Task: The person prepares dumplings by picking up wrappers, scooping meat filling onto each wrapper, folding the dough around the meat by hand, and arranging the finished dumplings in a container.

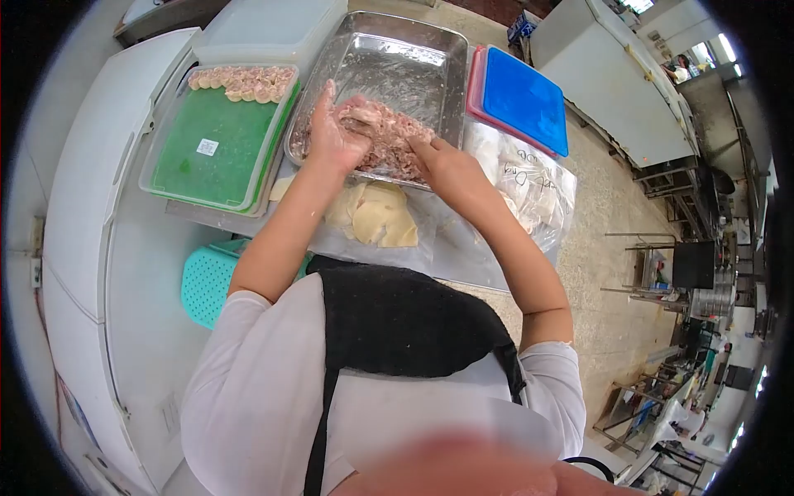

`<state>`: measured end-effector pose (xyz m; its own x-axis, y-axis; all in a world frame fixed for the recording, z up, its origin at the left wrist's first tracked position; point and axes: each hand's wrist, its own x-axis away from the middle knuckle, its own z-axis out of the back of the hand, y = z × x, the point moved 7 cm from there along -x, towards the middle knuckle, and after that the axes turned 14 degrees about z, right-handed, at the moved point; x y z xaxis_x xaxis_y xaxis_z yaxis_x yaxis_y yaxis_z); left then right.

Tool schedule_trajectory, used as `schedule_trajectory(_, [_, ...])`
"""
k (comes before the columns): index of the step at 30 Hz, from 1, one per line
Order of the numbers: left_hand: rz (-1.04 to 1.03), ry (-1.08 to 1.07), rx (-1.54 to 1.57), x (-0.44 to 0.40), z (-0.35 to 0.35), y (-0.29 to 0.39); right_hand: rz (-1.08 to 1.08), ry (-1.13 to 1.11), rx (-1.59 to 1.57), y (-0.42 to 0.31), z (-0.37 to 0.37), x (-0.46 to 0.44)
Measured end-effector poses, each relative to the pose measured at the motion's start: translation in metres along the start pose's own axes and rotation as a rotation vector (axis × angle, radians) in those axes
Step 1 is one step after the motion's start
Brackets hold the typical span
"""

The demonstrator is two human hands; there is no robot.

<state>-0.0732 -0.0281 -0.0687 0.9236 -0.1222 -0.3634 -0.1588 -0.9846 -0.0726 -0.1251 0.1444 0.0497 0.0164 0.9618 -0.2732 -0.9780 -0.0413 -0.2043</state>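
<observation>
A deep metal tray [403, 43] holds pink minced meat [397, 136] along its near side. Over the left part of the meat is my left hand [337, 140], palm up, thumb raised, its fingers curled around something small with meat on it that I cannot make out. My right hand [453, 171] reaches into the meat from the right, its fingers closed; what they hold is hidden. Pale yellow dough sheets [385, 217] lie on plastic just below the tray. Left of it, a clear container with a green base [223, 149] has rows of small filled dumplings [244, 83] at its far end.
Blue and red lids [525, 95] are stacked right of the tray, above a marked plastic bag [533, 186] of pale pieces. An empty clear container [256, 33] stands behind. Below the table's left side is a turquoise basket [205, 285]. Metal racks [653, 285] stand farther right.
</observation>
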Motion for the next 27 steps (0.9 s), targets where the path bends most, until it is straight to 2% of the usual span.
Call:
schedule_trajectory(2, [-0.416, 0.679, -0.191, 0.011, -0.012, -0.004, 0.061, -0.012, -0.021, 0.008, 0.002, 0.002])
schedule_trajectory(3, [-0.431, 0.678, -0.195, 0.008, -0.027, -0.014, 0.049, 0.065, -0.235, 0.018, 0.013, 0.005])
schedule_trajectory(4, [-0.431, 0.701, -0.362, 0.004, -0.042, -0.02, 0.033, 0.141, -0.451, 0.027, 0.023, 0.008])
schedule_trajectory(5, [-0.427, 0.724, -0.529, 0.001, -0.055, -0.026, 0.045, 0.139, -0.454, 0.033, 0.027, 0.01])
schedule_trajectory(6, [-0.437, 0.724, -0.532, 0.002, -0.062, -0.031, -0.089, 0.115, -0.593, 0.047, 0.025, 0.015])
schedule_trajectory(7, [-0.366, 0.751, -0.836, -0.001, -0.073, -0.037, -0.227, 0.087, -0.731, 0.058, 0.02, 0.02])
schedule_trajectory(8, [-0.283, 0.772, -1.139, -0.006, -0.082, -0.044, -0.265, 0.062, -0.788, 0.061, 0.015, 0.023])
schedule_trajectory(9, [-0.291, 0.778, -1.139, -0.008, -0.086, -0.044, -0.258, 0.057, -0.792, 0.062, 0.016, 0.025])
schedule_trajectory(11, [-0.593, 0.909, -2.328, -0.015, -0.129, -0.052, -0.186, -0.09, -0.822, 0.056, 0.012, 0.027])
schedule_trajectory(12, [-0.599, 0.923, -2.33, -0.015, -0.134, -0.054, -0.175, -0.096, -0.827, 0.055, 0.014, 0.028])
schedule_trajectory(14, [-0.236, 1.002, -2.211, -0.019, -0.12, -0.055, -0.079, -0.033, -0.746, 0.053, 0.027, 0.028])
schedule_trajectory(15, [-0.24, 1.012, -2.213, -0.016, -0.113, -0.052, -0.071, -0.036, -0.751, 0.055, 0.027, 0.028])
schedule_trajectory(17, [-0.134, 0.716, -1.043, -0.008, -0.068, -0.048, -0.154, -0.001, -0.851, 0.065, 0.024, 0.029])
schedule_trajectory(21, [-0.15, 0.719, -1.041, -0.01, -0.068, -0.058, -0.226, -0.033, -0.833, 0.074, 0.015, 0.031])
schedule_trajectory(23, [-0.139, 0.904, -1.556, -0.012, -0.072, -0.056, -0.16, -0.056, -0.804, 0.073, 0.012, 0.03])
schedule_trajectory(24, [-0.139, 0.908, -1.554, -0.015, -0.078, -0.06, -0.16, -0.059, -0.806, 0.074, 0.014, 0.032])
schedule_trajectory(26, [-0.244, 0.999, -2.003, -0.022, -0.11, -0.069, -0.088, -0.137, -0.773, 0.069, 0.022, 0.032])
schedule_trajectory(27, [-0.248, 1.0, -2.002, -0.023, -0.111, -0.068, -0.086, -0.139, -0.771, 0.067, 0.027, 0.031])
